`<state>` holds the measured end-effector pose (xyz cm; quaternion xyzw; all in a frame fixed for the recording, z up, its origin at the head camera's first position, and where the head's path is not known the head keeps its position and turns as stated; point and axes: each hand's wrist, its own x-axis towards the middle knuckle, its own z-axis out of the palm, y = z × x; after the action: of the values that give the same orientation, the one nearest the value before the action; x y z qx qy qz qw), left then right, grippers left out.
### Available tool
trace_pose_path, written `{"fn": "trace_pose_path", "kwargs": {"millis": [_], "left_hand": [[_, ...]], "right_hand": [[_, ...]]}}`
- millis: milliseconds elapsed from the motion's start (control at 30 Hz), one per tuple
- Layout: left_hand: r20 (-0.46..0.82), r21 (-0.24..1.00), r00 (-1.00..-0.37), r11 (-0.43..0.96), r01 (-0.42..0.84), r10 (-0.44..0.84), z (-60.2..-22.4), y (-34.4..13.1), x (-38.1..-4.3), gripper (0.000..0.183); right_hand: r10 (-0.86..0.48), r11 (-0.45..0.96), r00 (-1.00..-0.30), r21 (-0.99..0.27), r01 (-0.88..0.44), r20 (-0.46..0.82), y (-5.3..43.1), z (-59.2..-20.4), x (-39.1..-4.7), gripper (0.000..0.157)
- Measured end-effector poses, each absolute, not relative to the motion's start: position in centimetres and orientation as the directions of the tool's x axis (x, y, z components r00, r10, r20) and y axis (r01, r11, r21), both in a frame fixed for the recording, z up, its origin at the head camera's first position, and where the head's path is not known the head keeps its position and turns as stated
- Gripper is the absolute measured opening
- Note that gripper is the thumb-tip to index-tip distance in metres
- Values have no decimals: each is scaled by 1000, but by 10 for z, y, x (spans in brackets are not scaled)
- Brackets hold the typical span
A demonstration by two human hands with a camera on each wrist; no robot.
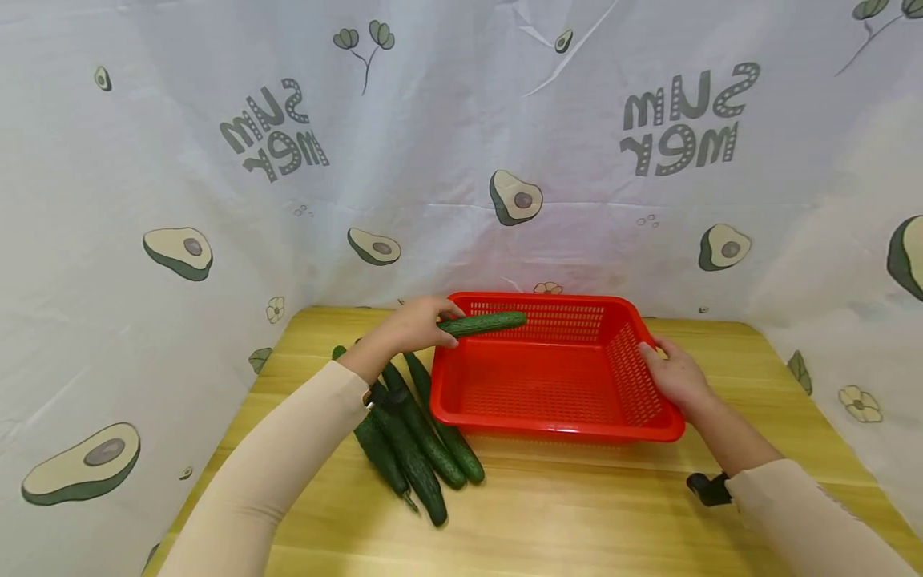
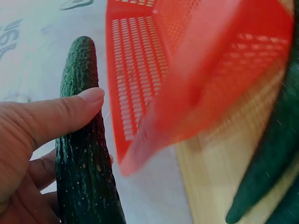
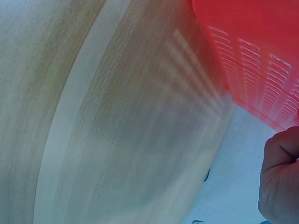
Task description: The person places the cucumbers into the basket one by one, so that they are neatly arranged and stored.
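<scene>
My left hand (image 1: 425, 322) pinches a dark green cucumber (image 1: 485, 324) between thumb and fingers. The cucumber points right, over the left part of a red plastic basket (image 1: 541, 433). In the left wrist view the thumb lies across the bumpy cucumber (image 2: 84, 158), with the basket (image 2: 140, 84) beside it. My right hand (image 1: 675, 373) grips the basket's right rim; in the right wrist view only part of that hand (image 3: 282, 172) shows at the edge. Inside the basket, the visible floor is bare. Several more cucumbers (image 1: 414, 465) lie on the table left of the basket, partly hidden by my left forearm.
The wooden table (image 1: 548, 513) carries everything. Behind it and at both sides hangs a pale cloth (image 1: 447, 144) printed with avocados and lettering. A black strap piece (image 1: 709, 489) sits at my right wrist.
</scene>
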<state>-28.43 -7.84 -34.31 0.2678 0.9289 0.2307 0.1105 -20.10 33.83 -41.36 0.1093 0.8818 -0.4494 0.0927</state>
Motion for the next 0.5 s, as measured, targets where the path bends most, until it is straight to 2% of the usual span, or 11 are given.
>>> {"fn": "trace_pose_path", "kwargs": {"millis": [200,500], "left_hand": [[-130,370,-792,770,519,596,-346,-44,-298,47],[-244,323,-727,761,563,641,-352,6,-296,45]], "right_hand": [[115,581,-962,-768,269,-249,335,-416,-203,73],[129,599,-964,-757,262,-232,335,-415,-202,75]]}}
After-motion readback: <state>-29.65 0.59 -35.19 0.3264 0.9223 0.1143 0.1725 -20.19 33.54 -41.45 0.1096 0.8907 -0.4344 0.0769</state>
